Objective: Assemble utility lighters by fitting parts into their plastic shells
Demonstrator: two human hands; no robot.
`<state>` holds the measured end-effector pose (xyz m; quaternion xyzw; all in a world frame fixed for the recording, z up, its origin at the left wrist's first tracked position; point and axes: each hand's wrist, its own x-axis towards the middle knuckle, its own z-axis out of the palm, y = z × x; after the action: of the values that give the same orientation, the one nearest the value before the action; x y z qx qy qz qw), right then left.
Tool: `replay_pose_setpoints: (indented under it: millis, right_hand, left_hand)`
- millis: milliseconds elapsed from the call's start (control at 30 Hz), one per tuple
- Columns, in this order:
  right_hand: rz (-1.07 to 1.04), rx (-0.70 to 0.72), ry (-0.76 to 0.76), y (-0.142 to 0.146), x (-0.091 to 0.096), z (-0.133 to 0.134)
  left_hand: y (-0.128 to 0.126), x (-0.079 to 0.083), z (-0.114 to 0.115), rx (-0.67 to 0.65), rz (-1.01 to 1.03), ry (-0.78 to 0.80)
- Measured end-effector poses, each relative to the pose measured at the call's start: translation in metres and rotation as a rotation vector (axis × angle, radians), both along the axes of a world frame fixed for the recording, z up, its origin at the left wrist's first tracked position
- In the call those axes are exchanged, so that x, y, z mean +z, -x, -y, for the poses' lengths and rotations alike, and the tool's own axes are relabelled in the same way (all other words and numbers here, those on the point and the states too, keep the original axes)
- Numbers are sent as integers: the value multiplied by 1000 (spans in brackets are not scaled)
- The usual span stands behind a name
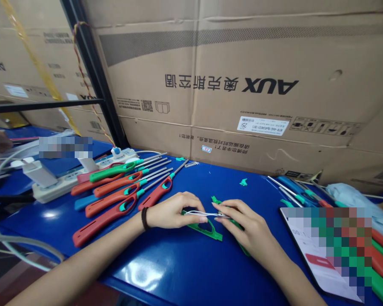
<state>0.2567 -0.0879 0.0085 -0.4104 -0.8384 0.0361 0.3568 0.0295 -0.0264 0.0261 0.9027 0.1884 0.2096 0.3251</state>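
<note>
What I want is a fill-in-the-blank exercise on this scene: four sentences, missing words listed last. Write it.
1. The dark band circles the ____ wrist.
2. Between the left hand and right hand run thin strands whose colour is ____.
3. The cardboard box behind the hands bears, upside down, the large Latin letters ____.
4. The tabletop is coloured ____.

Missing words: left; white; AUX; blue.

Moderate, fairly even light. White glare on glossy blue tabletop (181, 265), lower left of center. Wide-angle stretch toward edges. Small print on AUX carton (223, 55) soft. Pixel blocks mask part of smartphone (309, 255).
</note>
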Motion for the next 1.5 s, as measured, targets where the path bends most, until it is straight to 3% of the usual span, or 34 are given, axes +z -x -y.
replay_pose_setpoints:
  millis: [267,567,833,1333,1500]
  right_hand:
    - [78,0,-116,-2,1,1]
    - [-75,88,-214,1,-4,-2]
    - [-8,68,-24,2,-3,0]
    - [162,-17,64,6,-4,1]
    - [120,-12,102,8,-4,2]
  left_hand:
    - [-2,2,8,94,110,-52]
    - [-7,8,18,81,221,-164]
    - [-7,9,17,120,226,-215]
    - [-5,8,14,128,242,-192]
    - [-4,7,12,144,243,-194]
